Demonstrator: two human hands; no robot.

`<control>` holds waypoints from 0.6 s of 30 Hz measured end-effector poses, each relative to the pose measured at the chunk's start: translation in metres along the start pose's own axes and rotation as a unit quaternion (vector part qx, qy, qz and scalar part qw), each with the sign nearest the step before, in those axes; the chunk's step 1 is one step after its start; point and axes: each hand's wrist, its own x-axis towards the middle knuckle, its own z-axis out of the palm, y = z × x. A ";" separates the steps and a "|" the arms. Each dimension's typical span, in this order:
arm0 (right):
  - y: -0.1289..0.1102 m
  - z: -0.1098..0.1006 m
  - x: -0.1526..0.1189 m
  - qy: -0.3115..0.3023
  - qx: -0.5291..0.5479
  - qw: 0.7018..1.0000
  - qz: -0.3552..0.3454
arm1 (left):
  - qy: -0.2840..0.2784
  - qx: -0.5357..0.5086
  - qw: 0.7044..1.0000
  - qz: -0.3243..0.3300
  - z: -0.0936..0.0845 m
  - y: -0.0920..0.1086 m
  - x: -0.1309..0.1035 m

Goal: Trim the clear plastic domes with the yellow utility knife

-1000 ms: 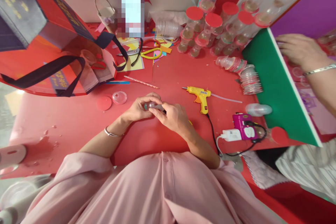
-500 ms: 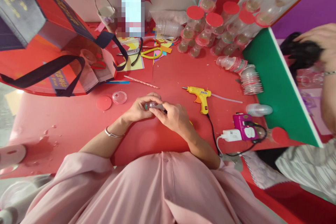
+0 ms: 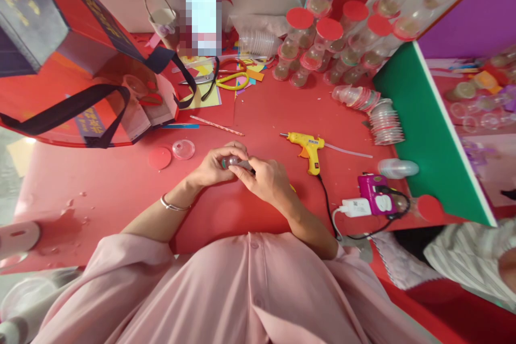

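- The left hand (image 3: 213, 166) curls around a small clear plastic piece (image 3: 232, 162); its grip is closed on one end.
- The right hand (image 3: 266, 176) has its grip pinching the other end, thumb and fingers bent together.
- The piece lies sideways between the two hands, over the tabletop (image 3: 274, 110); fingers hide part of it, so its full shape cannot be told.
- Near the left hand, a red disc (image 3: 160, 158) lies just beside a clear domed lid (image 3: 184, 149).
- Beyond the hands, a striped stick (image 3: 217, 126) lies at a slant.
- To the right of the right hand, a yellow glue gun (image 3: 308, 145) rests with its nozzle pointing left and a clear glue stick (image 3: 350, 151) projecting from its back.
- Farther right, a purple power adapter (image 3: 367, 189) lies near the green board (image 3: 429, 140).
- Yellow-handled scissors (image 3: 236, 81) lie on paper scraps toward the back.
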 end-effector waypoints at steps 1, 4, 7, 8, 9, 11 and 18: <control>0.000 0.000 0.000 -0.003 -0.001 1.000 0.001 | -0.001 0.000 1.000 0.000 0.000 0.000 0.000; 0.000 0.000 0.000 -0.013 -0.006 1.000 0.001 | -0.004 -0.002 1.000 -0.001 0.000 0.000 0.000; -0.001 -0.001 0.000 -0.005 -0.002 1.000 0.002 | -0.003 -0.004 1.000 0.001 0.001 -0.001 0.000; 0.000 -0.001 0.000 0.002 0.003 1.000 0.004 | -0.002 -0.003 1.000 0.001 0.000 -0.001 0.000; 0.000 -0.001 0.000 0.007 0.007 1.000 0.004 | 0.000 -0.002 1.000 0.000 0.000 -0.001 0.000; 0.000 -0.001 0.000 0.012 0.012 1.000 0.005 | 0.002 0.001 1.000 -0.003 0.000 -0.002 -0.001; -0.001 -0.001 -0.001 0.009 0.002 1.000 -0.002 | 0.004 0.000 1.000 -0.003 0.001 0.000 0.001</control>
